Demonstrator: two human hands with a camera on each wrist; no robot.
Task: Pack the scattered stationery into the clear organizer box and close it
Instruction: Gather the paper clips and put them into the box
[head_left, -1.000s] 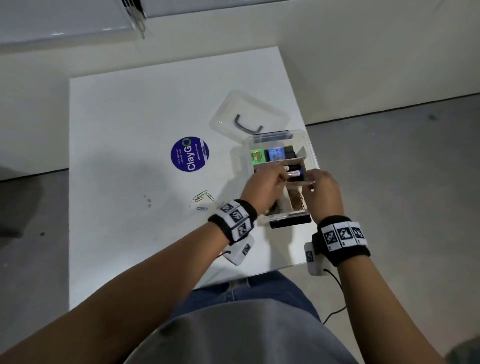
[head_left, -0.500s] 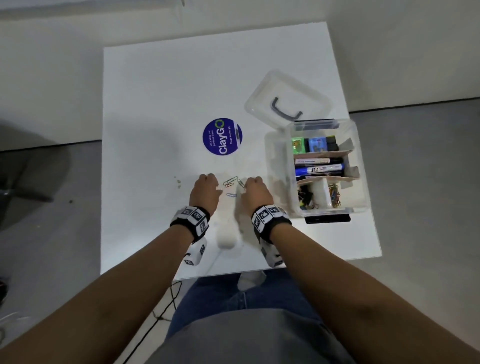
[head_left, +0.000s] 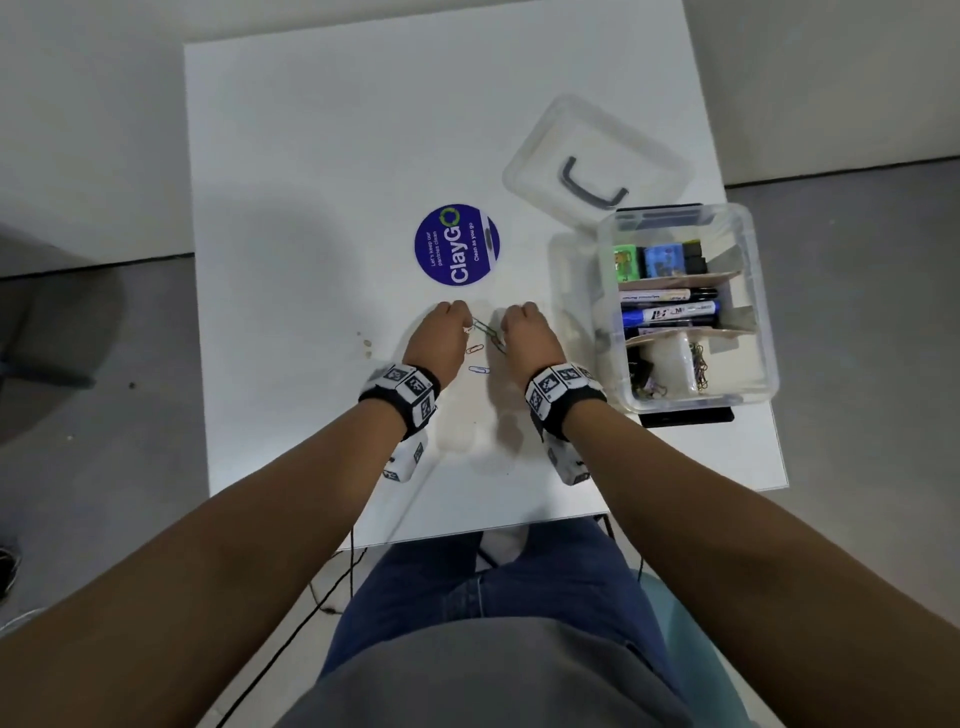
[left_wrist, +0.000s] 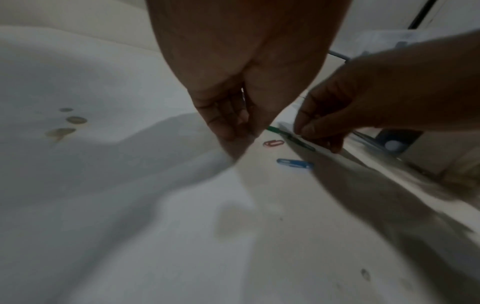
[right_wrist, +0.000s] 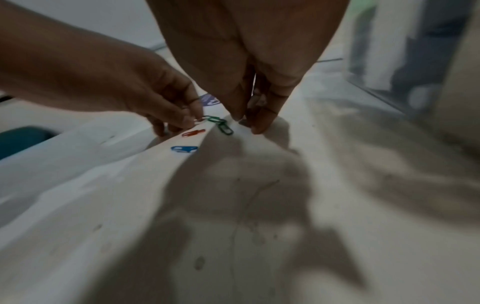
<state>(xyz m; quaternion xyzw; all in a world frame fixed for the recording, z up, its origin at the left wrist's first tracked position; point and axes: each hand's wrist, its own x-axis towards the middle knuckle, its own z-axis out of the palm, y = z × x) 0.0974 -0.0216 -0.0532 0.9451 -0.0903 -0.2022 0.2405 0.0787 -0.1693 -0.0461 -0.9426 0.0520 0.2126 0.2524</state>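
Two hands (head_left: 483, 338), thin looped wire paperclips (head_left: 485, 332)

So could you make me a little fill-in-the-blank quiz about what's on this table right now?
1. The round sticker on the white table is ____ in colour.
2. The lid of the clear organizer box lies ____ the box, on the table.
3. Between the left hand and the right hand lie small coloured paper ____.
4. The blue marker rests ____ the box.

Missing words: purple; off; clips; inside
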